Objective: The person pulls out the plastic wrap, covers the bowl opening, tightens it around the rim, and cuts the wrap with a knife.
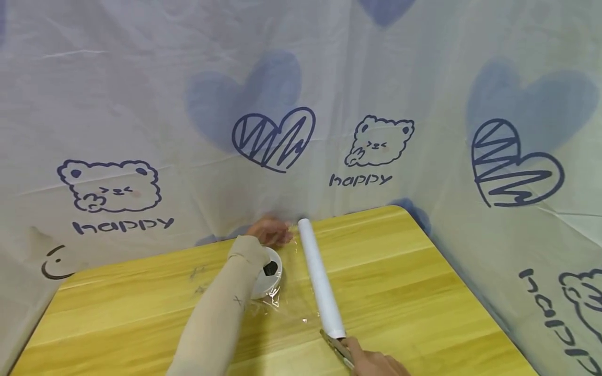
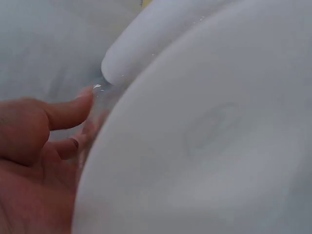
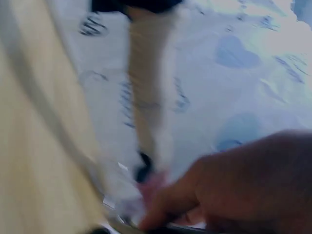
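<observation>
Clear plastic wrap (image 1: 296,284) stretches from a long white roll (image 1: 320,277) toward a round white dish (image 1: 265,290) under the left wrist. At the far edge of the table, my left hand (image 1: 270,231) pinches the wrap between thumb and fingers; the left wrist view shows the thumb (image 2: 73,111) at a glinting edge of it. The white dish (image 2: 195,170) fills much of that view, hiding some fingers. My right hand (image 1: 373,360) grips scissors (image 1: 335,345) at the near end of the roll, blades pointing away beside it. Blur softens the right wrist view.
A yellow wood-grain table (image 1: 447,308) with a rounded far corner bears everything. White sheeting (image 1: 141,120) printed with hearts and bears hangs close behind and to the right of it. The left forearm (image 1: 207,324) reaches across the left half. A small black camera (image 1: 270,268) sits under the left wrist.
</observation>
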A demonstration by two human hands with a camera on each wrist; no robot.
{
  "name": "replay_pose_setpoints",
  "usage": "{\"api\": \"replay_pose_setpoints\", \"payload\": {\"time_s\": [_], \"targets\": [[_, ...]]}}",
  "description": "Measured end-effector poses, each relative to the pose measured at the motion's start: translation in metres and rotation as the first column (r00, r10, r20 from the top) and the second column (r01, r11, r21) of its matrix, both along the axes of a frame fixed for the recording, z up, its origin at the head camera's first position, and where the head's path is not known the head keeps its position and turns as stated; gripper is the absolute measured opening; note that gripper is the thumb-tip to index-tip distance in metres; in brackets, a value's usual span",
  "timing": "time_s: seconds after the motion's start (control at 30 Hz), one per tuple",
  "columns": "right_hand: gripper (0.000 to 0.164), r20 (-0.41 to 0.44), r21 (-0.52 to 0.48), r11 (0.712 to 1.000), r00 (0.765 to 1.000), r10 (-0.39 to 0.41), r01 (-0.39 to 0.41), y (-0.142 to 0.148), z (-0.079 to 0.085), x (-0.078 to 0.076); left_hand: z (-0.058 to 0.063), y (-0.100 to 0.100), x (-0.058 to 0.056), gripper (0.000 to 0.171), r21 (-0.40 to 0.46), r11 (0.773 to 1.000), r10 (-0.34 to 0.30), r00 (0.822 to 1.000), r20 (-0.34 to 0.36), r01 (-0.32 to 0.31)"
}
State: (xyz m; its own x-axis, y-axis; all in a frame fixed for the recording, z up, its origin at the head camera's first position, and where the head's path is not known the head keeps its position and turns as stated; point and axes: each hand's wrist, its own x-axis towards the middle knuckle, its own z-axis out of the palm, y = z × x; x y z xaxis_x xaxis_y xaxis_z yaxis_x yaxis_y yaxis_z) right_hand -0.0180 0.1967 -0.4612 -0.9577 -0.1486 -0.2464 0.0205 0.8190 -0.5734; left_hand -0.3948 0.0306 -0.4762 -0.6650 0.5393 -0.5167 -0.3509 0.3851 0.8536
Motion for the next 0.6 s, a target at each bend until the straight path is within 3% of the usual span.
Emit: {"api": "replay_pose_setpoints", "payload": {"time_s": [0.1, 0.2, 0.3, 0.4, 0.5, 0.6], "targets": [[0.043, -0.056, -0.069, 0.993, 0.994, 0.089, -0.093, 0.025, 0.017, -0.003, 0.007, -0.002, 0.003, 0.007, -0.098, 0.995, 0.011, 0.994, -0.109, -0.021], [0.032, -0.1, -0.074, 0.993, 0.991, 0.085, -0.092, 0.045, 0.03, -0.012, 0.015, -0.003, 0.006, 0.026, -0.152, 0.987, 0.03, 0.989, -0.148, -0.053], [0.025, -0.125, -0.097, 0.995, 0.992, -0.022, 0.01, 0.057, 0.036, -0.027, 0.022, -0.007, 0.009, 0.042, -0.118, 0.992, 0.032, 0.988, -0.152, -0.05], [0.031, -0.191, -0.112, 0.981, 0.966, -0.177, 0.157, 0.062, 0.034, -0.049, 0.03, -0.015, 0.015, 0.045, -0.083, 0.997, -0.026, 0.977, -0.21, 0.009], [0.037, -0.266, -0.14, 0.956, 0.921, -0.286, 0.256, 0.066, 0.024, -0.074, 0.038, -0.03, 0.025, 0.043, -0.086, 0.992, -0.112, 0.925, -0.364, 0.087], [0.037, -0.301, -0.252, 0.936, 0.899, -0.318, 0.246, 0.074, 0.012, -0.098, 0.043, -0.05, 0.038, 0.037, -0.101, 0.986, -0.164, 0.834, -0.526, 0.13]]}}
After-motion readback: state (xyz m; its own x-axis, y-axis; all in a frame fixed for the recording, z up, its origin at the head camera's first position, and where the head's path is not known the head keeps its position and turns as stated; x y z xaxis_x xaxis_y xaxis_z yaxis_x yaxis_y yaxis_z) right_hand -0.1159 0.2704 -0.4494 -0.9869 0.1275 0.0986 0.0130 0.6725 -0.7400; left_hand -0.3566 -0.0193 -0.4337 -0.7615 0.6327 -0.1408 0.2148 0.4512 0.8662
